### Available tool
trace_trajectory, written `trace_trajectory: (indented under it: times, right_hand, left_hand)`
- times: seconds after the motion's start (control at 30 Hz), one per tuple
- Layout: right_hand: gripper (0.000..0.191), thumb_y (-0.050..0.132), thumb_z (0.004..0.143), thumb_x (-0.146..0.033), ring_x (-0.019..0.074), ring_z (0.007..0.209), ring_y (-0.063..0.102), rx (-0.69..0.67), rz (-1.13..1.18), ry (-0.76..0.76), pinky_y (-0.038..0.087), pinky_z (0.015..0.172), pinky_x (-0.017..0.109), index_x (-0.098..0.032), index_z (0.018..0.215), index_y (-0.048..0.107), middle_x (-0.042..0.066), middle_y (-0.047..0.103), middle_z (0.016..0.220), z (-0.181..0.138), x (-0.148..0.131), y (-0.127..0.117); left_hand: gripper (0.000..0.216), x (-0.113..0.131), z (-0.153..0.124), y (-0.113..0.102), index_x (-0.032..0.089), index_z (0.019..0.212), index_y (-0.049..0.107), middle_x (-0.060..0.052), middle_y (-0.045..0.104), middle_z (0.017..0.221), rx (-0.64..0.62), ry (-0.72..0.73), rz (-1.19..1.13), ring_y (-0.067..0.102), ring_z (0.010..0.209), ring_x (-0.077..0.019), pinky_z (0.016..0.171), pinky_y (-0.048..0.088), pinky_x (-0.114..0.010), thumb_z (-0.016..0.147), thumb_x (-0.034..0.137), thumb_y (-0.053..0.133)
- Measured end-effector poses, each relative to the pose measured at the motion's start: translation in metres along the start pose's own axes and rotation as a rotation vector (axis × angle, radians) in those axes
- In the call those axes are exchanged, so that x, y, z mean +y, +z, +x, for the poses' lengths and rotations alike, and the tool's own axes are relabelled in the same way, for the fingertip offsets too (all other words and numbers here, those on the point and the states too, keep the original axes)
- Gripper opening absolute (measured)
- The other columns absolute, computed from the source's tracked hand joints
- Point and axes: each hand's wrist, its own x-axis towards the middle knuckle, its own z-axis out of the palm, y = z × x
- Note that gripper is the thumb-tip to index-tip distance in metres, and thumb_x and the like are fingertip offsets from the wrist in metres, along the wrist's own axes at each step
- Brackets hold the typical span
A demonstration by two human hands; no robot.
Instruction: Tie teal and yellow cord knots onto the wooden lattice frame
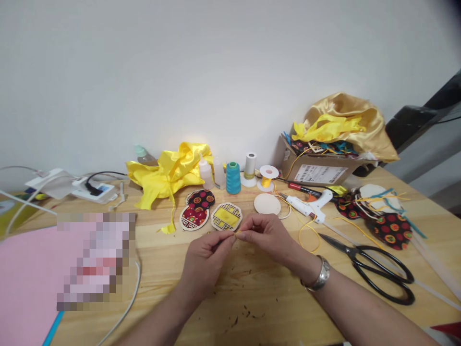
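Thumb and forefinger of my left hand (211,254) are pinched together, tip to tip with the pinched fingers of my right hand (272,238). A short bit of yellow cord (237,233) shows between the fingertips; most of it is hidden. Just beyond them lies a round wooden lattice piece with yellow fabric (226,217). To its left are a lattice piece with red patterned fabric (194,217) and a dark patterned disc (201,199). A plain pale disc (267,205) rests behind my right hand.
Black-handled scissors (363,262) and a white glue gun (309,206) lie on the right. Behind stand a blue thread cone (233,179), a yellow cord spool (268,173) and a cardboard box (313,168) of fabric. Yellow satin (169,170) is bunched back left, near a power strip (95,190).
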Motion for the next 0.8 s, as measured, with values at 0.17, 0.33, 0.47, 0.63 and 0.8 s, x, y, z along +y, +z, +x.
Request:
trace_trajectory:
  times: [0.17, 0.33, 0.47, 0.63, 0.8]
  right_hand:
    - [0.014, 0.057, 0.076, -0.026, 0.0111, 0.066, 0.053, 0.042, -0.037, 0.013, 0.040, 0.062, 0.023, -0.017, 0.073, 0.067, -0.001, 0.064, 0.068, 0.0027, -0.0005, -0.0021]
    - [0.009, 0.061, 0.071, -0.022, 0.0124, 0.069, 0.057, 0.042, 0.002, 0.037, 0.042, 0.066, 0.024, -0.017, 0.074, 0.068, 0.000, 0.067, 0.072, 0.0034, 0.0001, -0.0010]
    - [0.009, 0.063, 0.070, -0.023, 0.0129, 0.069, 0.057, 0.016, 0.026, 0.036, 0.042, 0.065, 0.025, -0.017, 0.074, 0.068, 0.000, 0.066, 0.071, 0.0032, 0.0005, -0.0002]
    - [0.010, 0.064, 0.070, -0.024, 0.0132, 0.068, 0.057, 0.002, 0.020, 0.017, 0.043, 0.065, 0.025, -0.017, 0.074, 0.069, 0.001, 0.066, 0.071, 0.0033, 0.0023, 0.0001]
    - [0.008, 0.060, 0.073, -0.021, 0.0132, 0.068, 0.056, 0.001, -0.066, -0.025, 0.043, 0.064, 0.025, -0.017, 0.073, 0.067, 0.001, 0.066, 0.071, 0.0025, 0.0015, 0.0000]
  left_hand:
    - [0.014, 0.0063, 0.0036, -0.0016, 0.020, 0.073, 0.074, 0.003, 0.068, 0.059, -0.017, -0.208, -0.161, 0.053, 0.052, -0.0090, 0.049, 0.039, -0.017, 0.069, 0.032, 0.068]
    - [0.014, 0.0049, 0.0035, -0.0018, 0.019, 0.072, 0.073, 0.007, 0.048, 0.038, -0.060, -0.262, -0.253, 0.034, 0.038, -0.0049, 0.038, 0.027, -0.016, 0.068, 0.032, 0.069]
    - [0.014, 0.0045, 0.0042, -0.0009, 0.018, 0.072, 0.074, 0.008, 0.043, 0.037, -0.069, -0.278, -0.270, 0.030, 0.037, -0.0048, 0.037, 0.024, -0.017, 0.068, 0.032, 0.070]
    - [0.015, 0.0041, 0.0046, -0.0014, 0.018, 0.074, 0.074, 0.007, 0.044, 0.037, -0.080, -0.270, -0.257, 0.031, 0.038, -0.0057, 0.038, 0.024, -0.018, 0.068, 0.031, 0.069]
    - [0.021, 0.0042, 0.0035, -0.0018, 0.018, 0.079, 0.075, 0.007, 0.046, 0.037, -0.082, -0.270, -0.214, 0.034, 0.038, -0.0075, 0.040, 0.026, -0.020, 0.068, 0.034, 0.069]
